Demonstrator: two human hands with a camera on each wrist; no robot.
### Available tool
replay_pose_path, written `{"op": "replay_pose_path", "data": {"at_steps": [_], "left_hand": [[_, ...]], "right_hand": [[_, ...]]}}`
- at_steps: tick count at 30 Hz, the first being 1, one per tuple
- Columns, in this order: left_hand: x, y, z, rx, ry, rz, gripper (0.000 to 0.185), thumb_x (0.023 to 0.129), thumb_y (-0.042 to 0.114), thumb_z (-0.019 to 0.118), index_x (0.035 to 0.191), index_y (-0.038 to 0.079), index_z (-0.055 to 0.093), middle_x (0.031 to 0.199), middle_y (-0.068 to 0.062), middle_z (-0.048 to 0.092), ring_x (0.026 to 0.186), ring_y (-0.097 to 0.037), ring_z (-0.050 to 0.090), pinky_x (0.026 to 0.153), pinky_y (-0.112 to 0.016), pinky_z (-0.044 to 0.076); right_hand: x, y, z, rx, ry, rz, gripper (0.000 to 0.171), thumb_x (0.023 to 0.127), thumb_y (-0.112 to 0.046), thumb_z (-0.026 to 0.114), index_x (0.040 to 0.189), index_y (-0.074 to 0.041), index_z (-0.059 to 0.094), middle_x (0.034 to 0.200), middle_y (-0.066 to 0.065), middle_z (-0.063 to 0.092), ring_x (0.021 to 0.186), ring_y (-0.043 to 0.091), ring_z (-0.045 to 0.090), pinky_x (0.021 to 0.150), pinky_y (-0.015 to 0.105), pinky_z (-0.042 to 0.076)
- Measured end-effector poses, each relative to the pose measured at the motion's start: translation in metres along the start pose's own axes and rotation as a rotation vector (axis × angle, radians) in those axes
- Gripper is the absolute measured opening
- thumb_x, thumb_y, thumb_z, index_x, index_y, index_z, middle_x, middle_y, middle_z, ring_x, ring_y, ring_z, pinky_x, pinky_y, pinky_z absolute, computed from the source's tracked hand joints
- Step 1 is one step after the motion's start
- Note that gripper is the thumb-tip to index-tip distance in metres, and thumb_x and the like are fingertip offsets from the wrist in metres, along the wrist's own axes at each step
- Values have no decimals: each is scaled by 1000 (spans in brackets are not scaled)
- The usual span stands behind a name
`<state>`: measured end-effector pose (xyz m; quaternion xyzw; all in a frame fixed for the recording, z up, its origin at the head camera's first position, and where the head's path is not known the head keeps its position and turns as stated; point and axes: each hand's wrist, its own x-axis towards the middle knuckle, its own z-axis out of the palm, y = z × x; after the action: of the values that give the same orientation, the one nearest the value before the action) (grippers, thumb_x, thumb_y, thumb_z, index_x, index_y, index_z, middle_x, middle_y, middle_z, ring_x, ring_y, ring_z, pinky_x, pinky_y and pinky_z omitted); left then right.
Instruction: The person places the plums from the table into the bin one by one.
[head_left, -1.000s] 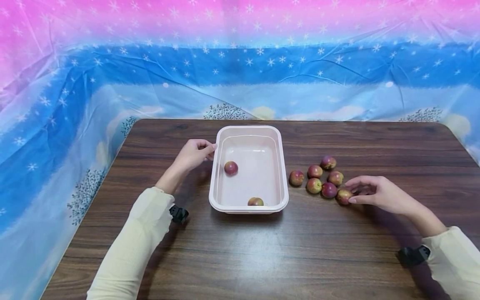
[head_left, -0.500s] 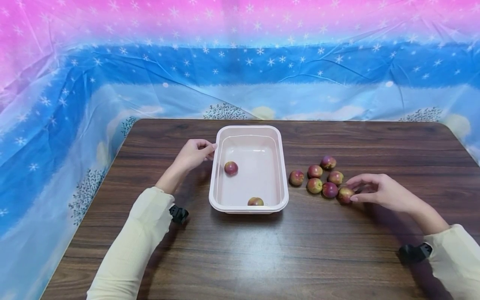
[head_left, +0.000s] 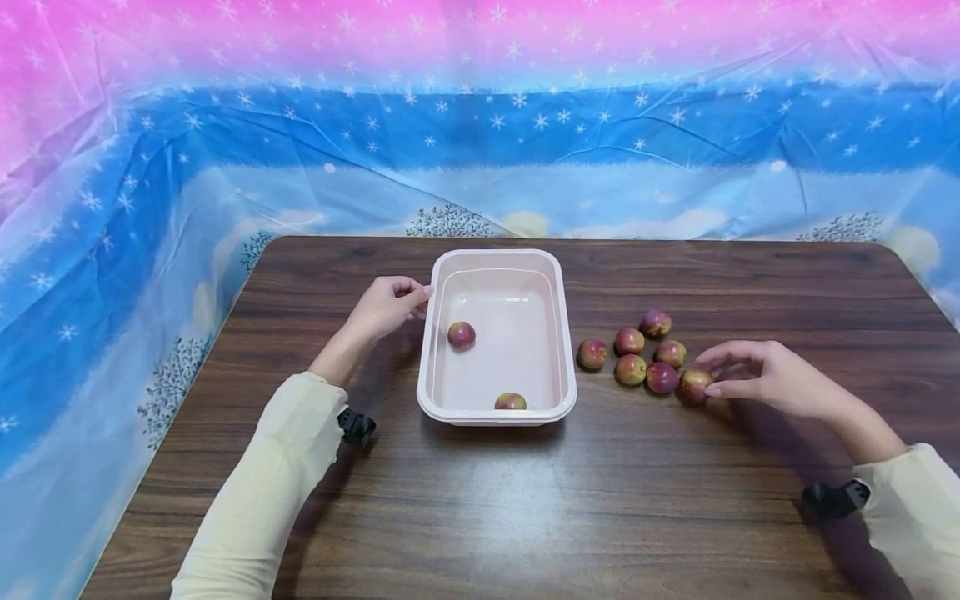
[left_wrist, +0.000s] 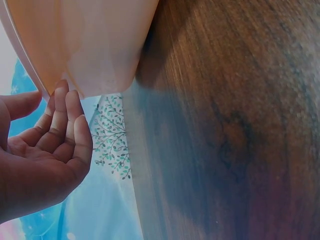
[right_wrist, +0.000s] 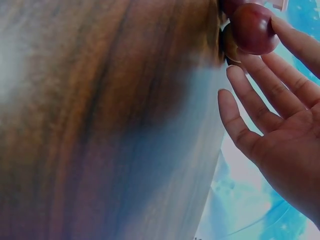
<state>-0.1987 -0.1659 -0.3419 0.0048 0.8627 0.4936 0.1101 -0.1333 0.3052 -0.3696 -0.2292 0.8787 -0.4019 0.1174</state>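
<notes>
A pink plastic tub (head_left: 567, 333) stands mid-table with two small red-green fruits inside, one (head_left: 461, 334) near its left wall and one (head_left: 510, 401) at its near wall. My left hand (head_left: 420, 298) holds the tub's left rim; in the left wrist view the left hand (left_wrist: 47, 100) has its thumb above the rim and curled fingers under the tub (left_wrist: 90, 45). Right of the tub lie several more fruits (head_left: 631, 369). My right hand (head_left: 708, 372) pinches the rightmost fruit (head_left: 693, 386) on the table; in the right wrist view thumb and fingers (right_wrist: 250, 85) bracket that fruit (right_wrist: 252, 27).
The dark wooden table (head_left: 480, 500) is ringed by a blue and pink starry plastic sheet (head_left: 150, 167) on the left, back and right. Black wrist camera mounts (head_left: 357, 426) sit by both cream sleeves.
My right hand has closed in on the rightmost fruit and nudged it slightly away and to the right. The left hand and the tub have stayed put.
</notes>
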Motion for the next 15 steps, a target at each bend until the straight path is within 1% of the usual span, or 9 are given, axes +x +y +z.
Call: {"op": "replay_pose_path", "data": {"at_steps": [3, 8, 15], "left_hand": [[0, 0, 0, 2, -1, -1, 31, 95, 24, 49, 101, -6, 59, 91, -19, 61, 91, -35, 58, 83, -42, 47], [0, 0, 0, 5, -1, 4, 31, 95, 24, 49, 101, -5, 60, 90, -17, 61, 91, -34, 58, 83, -42, 47], [0, 0, 0, 5, 0, 11, 31, 95, 23, 49, 100, -6, 60, 89, -18, 61, 90, -34, 58, 82, -43, 47]], "right_hand": [[2, -3, -2, -16, 4, -3, 31, 81, -9, 69, 110, -2, 60, 95, 6, 66, 82, 12, 63, 66, 23, 50], [5, -8, -8, -74, 5, 12, 31, 82, -13, 69, 110, -4, 60, 92, 3, 67, 81, 11, 63, 66, 21, 49], [11, -16, -18, -137, 16, 6, 34, 82, -16, 69, 112, -5, 60, 96, 3, 66, 82, 7, 61, 63, 24, 48]]}}
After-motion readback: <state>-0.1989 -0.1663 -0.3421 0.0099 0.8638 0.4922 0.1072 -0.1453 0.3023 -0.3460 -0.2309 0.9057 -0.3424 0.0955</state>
